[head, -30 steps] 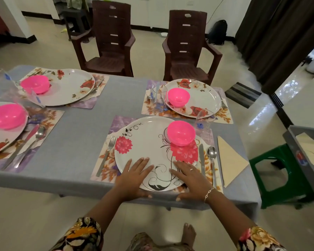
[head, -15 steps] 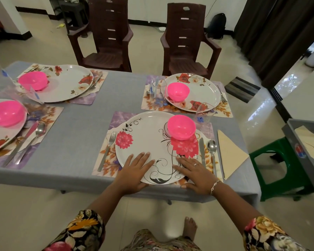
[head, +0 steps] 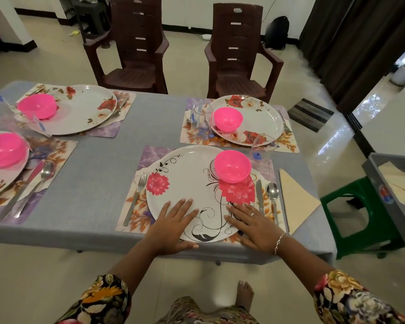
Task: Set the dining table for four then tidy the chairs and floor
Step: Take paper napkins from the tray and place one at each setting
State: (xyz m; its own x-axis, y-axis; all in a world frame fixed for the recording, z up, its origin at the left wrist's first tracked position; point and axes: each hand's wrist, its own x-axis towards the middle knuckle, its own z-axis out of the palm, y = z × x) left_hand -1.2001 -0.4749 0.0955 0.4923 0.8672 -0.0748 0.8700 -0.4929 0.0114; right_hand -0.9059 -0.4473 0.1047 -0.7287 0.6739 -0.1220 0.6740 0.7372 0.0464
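Note:
A white plate with red flowers (head: 189, 181) lies on a floral placemat (head: 136, 206) at the near edge of the grey table (head: 98, 174). A pink bowl (head: 232, 166) sits on the plate's right side. My left hand (head: 173, 224) lies flat on the plate's near left rim, fingers straight. My right hand (head: 250, 222) lies flat on its near right rim. A fork (head: 136, 197) lies left of the plate; a knife (head: 259, 195) and a spoon (head: 272, 192) lie to its right. A folded beige napkin (head: 295, 202) is at the table's right end.
Three more place settings with plates and pink bowls (head: 228, 119) (head: 36, 106) (head: 4, 149) fill the table. Two brown plastic chairs (head: 136, 50) (head: 239, 52) stand behind it. A green stool (head: 360, 213) and a grey tray with napkins (head: 393, 190) are at the right.
Both hands stay flat on the near plate's rim; they slid slightly apart and the plate shifted a little. The camera view dipped slightly.

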